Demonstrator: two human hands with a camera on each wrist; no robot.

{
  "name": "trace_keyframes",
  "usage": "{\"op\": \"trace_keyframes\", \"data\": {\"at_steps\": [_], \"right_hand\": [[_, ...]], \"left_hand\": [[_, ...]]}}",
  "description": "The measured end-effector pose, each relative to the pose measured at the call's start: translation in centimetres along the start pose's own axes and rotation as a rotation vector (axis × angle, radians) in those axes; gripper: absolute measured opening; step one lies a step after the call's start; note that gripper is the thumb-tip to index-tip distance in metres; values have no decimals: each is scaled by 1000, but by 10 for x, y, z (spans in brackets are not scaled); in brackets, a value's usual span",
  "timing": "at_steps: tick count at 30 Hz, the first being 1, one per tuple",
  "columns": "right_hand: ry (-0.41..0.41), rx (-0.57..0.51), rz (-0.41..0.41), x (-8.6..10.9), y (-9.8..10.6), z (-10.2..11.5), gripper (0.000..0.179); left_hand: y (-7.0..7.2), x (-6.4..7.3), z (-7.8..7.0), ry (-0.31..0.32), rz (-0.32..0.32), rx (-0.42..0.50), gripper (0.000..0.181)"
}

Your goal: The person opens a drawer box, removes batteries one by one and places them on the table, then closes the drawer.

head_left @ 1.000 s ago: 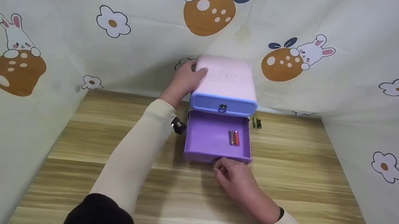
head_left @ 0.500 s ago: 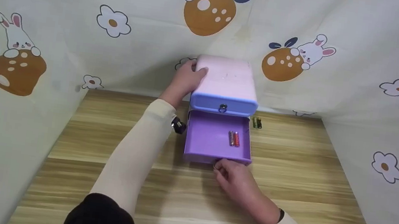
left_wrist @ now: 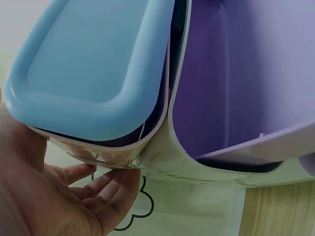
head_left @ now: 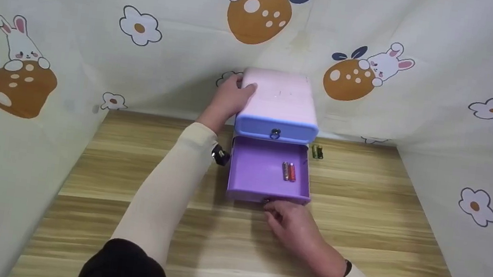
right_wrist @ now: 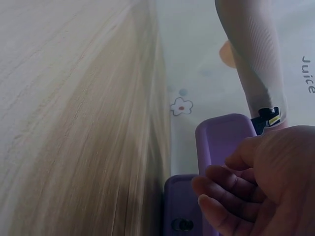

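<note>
A small drawer cabinet [head_left: 280,93] with a pink top and a blue upper drawer [head_left: 255,127] stands at the back of the table. My left hand [head_left: 230,96] grips its left side, thumb on the top edge, fingers along the side wall in the left wrist view. Below the blue drawer, a purple drawer [head_left: 254,172] stands pulled out. Two small batteries [head_left: 289,172], one red, lie inside it at the right. My right hand [head_left: 295,222] is at this drawer's front, fingers curled at the ring pull [head_left: 266,201], which the hand mostly covers in the right wrist view.
Two green and black batteries [head_left: 317,152] lie on the wooden table [head_left: 359,218] right of the cabinet. Another purple drawer front [right_wrist: 179,199] sits below the pulled-out one. Printed cloth walls [head_left: 179,69] enclose the back and sides.
The purple drawer has slid very slightly further out since the first frame. My right hand has lowered a little, so the pull shows above the fingertips. My left hand keeps its place.
</note>
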State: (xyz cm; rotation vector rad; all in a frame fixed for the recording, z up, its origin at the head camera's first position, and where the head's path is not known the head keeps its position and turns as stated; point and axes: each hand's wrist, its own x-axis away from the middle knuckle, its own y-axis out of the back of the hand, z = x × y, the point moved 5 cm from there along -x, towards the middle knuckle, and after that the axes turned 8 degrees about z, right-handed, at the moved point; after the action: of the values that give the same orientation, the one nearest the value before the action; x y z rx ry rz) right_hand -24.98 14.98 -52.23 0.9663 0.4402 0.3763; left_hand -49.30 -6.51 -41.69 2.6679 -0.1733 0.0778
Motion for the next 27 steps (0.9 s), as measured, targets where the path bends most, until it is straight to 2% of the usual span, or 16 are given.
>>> {"op": "trace_keyframes", "data": {"at_steps": [5, 9, 15, 22, 27], "right_hand": [[-14, -30, 6, 2, 6, 4, 3], [16, -82, 15, 2, 15, 11, 10], [64, -158, 38, -3, 43, 25, 10], [-4, -157, 84, -27, 80, 26, 6], [-62, -72, 159, -53, 94, 18, 13]], "left_hand": [[-1, 0, 0, 7, 1, 3, 71], [-1, 0, 1, 17, -2, 1, 71], [-1, 1, 0, 17, 7, 0, 70], [-1, 3, -1, 19, 16, 20, 71], [0, 4, -1, 17, 14, 22, 72]]}}
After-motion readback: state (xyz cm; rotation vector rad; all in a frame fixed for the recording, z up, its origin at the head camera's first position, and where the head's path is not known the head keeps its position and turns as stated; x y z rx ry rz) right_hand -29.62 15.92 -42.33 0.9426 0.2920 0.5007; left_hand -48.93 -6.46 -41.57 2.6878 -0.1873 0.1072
